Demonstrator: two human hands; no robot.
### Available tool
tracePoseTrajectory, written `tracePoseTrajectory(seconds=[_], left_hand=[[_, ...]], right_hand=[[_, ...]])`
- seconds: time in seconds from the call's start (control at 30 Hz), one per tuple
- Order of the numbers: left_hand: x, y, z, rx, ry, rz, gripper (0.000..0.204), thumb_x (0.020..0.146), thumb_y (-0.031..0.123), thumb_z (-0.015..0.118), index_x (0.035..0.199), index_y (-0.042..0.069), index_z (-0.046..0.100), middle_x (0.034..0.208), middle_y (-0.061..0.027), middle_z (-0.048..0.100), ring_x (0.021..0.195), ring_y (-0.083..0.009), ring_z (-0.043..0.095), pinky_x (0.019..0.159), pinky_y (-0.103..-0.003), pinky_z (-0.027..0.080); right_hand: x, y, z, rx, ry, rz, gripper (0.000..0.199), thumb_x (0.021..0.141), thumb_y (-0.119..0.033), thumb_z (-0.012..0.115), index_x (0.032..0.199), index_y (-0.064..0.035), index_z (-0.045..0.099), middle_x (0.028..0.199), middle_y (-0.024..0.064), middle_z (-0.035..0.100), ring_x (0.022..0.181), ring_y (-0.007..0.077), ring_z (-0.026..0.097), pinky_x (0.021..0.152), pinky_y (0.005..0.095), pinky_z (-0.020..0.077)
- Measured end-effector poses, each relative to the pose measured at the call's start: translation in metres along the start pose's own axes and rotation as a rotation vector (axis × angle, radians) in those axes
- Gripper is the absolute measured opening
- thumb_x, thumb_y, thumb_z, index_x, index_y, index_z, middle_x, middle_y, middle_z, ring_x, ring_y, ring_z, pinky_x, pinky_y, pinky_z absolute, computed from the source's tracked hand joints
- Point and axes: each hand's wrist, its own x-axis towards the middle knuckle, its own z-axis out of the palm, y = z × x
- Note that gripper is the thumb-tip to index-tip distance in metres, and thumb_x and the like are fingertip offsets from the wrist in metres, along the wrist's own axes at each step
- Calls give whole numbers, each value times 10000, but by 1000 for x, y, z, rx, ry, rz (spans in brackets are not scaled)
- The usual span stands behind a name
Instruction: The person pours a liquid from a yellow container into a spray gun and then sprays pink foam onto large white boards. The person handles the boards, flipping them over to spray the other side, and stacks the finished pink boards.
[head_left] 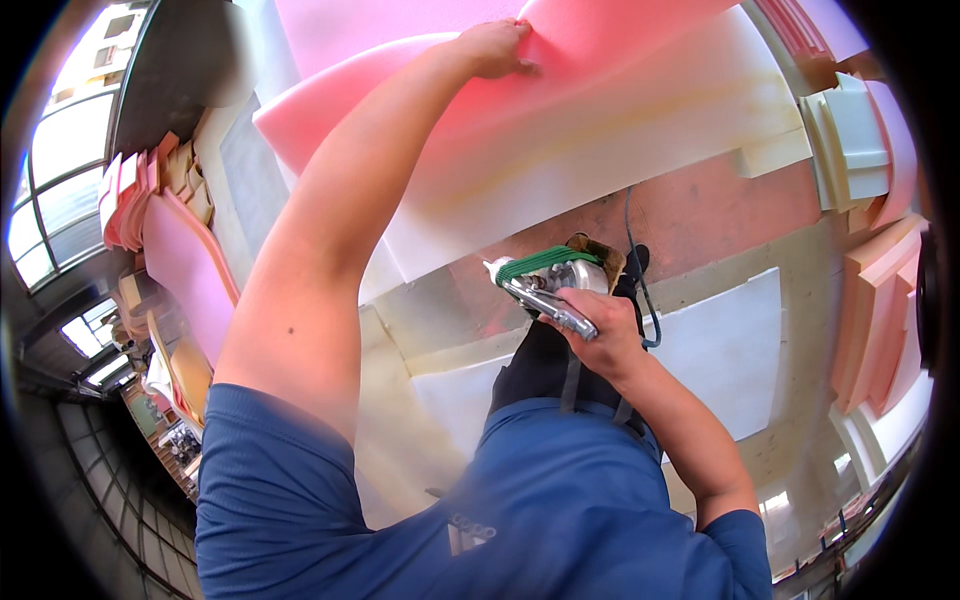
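My left hand [492,48] reaches far forward over the work surface, its fingers closed on a fold of a pink foam sheet [620,45]. The sheet bulges up on both sides of the hand, with its lower edge curling at the left. Beneath it lies a white, yellow-stained sheet [660,150]. Close to my body, my right hand [608,335] is wrapped around the handle of a metal spray gun [545,300]. Green cord [540,262] is wound over the gun, and its nozzle points left. No spray is visible.
A dark hose [648,300] hangs beside the gun. White sheets [725,345] lie on the floor around my legs. Stacked foam pieces stand at the right [880,310], and more foam offcuts [150,195] are piled at the left, near the windows [70,150].
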Motion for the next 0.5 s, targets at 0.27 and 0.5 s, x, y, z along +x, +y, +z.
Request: tracePoseTrajectory(seconds=[0.27, 0.5], left_hand=[[18, -12, 20, 56, 51, 32, 912, 832, 624, 670, 1404, -48, 440, 1426, -211, 494, 1339, -334, 462, 1107, -408, 393], [13, -17, 25, 11, 113, 9, 895, 807, 599, 710, 1362, -58, 463, 1374, -236, 530, 1308, -354, 481, 1102, -416, 397]], right_hand=[[3, -7, 13, 11, -46, -75, 181, 777, -85, 688, 947, -92, 627, 765, 98, 646, 673, 327, 639, 575, 411, 508], [3, -8, 10, -52, -127, -116, 92, 807, -98, 651, 857, -93, 573, 704, 84, 594, 646, 319, 615, 558, 420, 491]])
